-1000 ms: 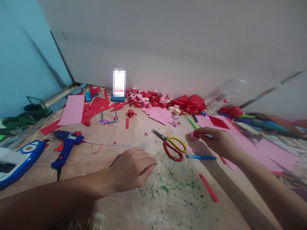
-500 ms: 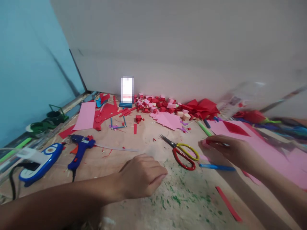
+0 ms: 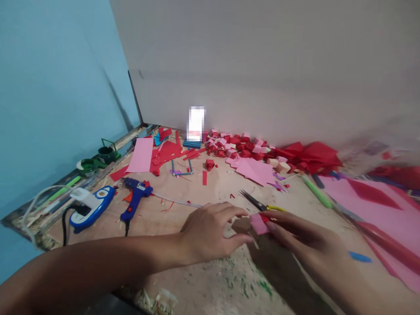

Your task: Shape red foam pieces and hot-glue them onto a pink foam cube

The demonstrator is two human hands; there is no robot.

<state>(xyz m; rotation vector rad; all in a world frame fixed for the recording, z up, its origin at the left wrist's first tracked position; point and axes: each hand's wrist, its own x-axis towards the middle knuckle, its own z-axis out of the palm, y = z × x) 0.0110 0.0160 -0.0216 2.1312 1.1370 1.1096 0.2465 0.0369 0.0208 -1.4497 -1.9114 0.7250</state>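
My right hand (image 3: 302, 245) pinches a small pink paper piece (image 3: 258, 223) with a bit of red beside it, low over the work surface. My left hand (image 3: 213, 232) sits just left of it, fingers reaching toward the pink piece, its fingertips close to it or touching it. Scissors (image 3: 259, 203) with yellow and red handles lie right behind both hands, partly hidden by them. A blue pen (image 3: 360, 257) shows to the right of my right hand.
A blue glue gun (image 3: 134, 194) and a blue power strip (image 3: 90, 210) lie at left. Red and pink paper cubes (image 3: 236, 146) pile up along the wall. Pink sheets (image 3: 387, 218) cover the right; another pink sheet (image 3: 141, 154) lies far left. A green marker (image 3: 316, 191) lies near.
My right hand carried the pink piece from the right toward the middle. My left hand opened its fingers and met it. The view swung to the left.
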